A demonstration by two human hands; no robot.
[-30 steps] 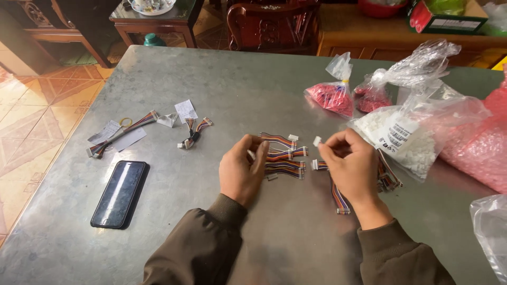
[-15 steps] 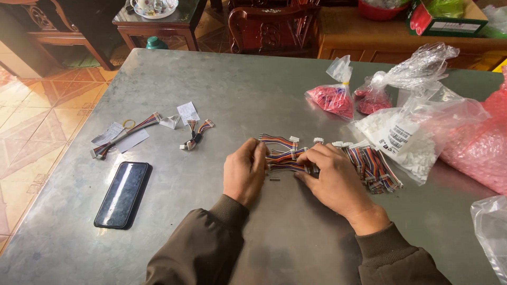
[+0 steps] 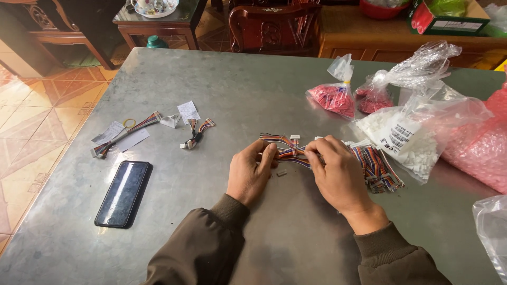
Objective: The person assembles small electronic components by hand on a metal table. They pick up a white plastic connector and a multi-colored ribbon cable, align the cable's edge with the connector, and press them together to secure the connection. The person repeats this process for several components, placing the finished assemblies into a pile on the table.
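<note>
Left hand [image 3: 252, 174] and right hand [image 3: 338, 171] both pinch one multicoloured ribbon-wire harness [image 3: 288, 153]. Risk: loose white connector [image 3: 281, 172] just below the grip may be brushed aside.

phone [image 3: 123, 193]: black, screen up, desk [image 3: 253, 89] left
red-bead bags [image 3: 332, 97]: far right
white-connector bag [image 3: 406, 140]: right

From here I can't see my right hand's [image 3: 338, 177] fingertips; they hide the middle of the coloured wire bundle [image 3: 288, 153]. The pink bag [image 3: 483, 142] on the right and the clear bag [image 3: 491, 232] nearer are cut by the right edge. The white pieces in the bag of white connectors [image 3: 417, 142] are too small to tell apart.
</note>
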